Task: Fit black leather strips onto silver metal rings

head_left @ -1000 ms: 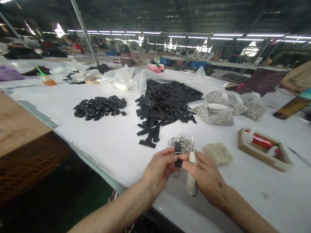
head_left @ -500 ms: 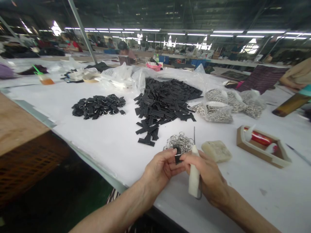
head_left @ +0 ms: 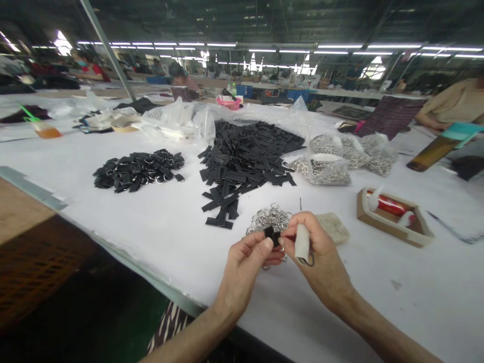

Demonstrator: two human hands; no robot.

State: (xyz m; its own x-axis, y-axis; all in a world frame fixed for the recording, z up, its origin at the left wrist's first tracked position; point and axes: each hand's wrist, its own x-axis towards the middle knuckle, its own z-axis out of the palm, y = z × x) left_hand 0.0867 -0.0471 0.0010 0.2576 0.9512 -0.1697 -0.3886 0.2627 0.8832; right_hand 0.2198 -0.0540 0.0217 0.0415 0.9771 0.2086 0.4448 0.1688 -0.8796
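Between its thumb and fingers, my left hand [head_left: 244,264] pinches a short black strip [head_left: 268,232], which looks bent over. My right hand [head_left: 321,262] meets it there, thumb and fingertip at the strip's right end. Held in that same right hand is a thin awl-like tool with a white wrapped handle [head_left: 302,243], its metal tip pointing up and away. Just beyond the fingers lies a heap of silver metal rings [head_left: 269,217]. Partly behind the right hand is a beige block [head_left: 335,228]. Whether a ring sits in the fold is hard to see.
A large pile of black strips [head_left: 253,151] lies ahead, with a smaller pile of ringed black tabs [head_left: 138,170] to its left. Bags of rings [head_left: 327,170], a cardboard tray [head_left: 393,229] with a red tube, and a bottle [head_left: 434,151] stand right. Another person [head_left: 449,106] sits beyond.
Both hands have shifted slightly, and the left thumb now presses over the strip. The right hand has turned, so the tool's handle looks shorter. The camera view has swung a little right.
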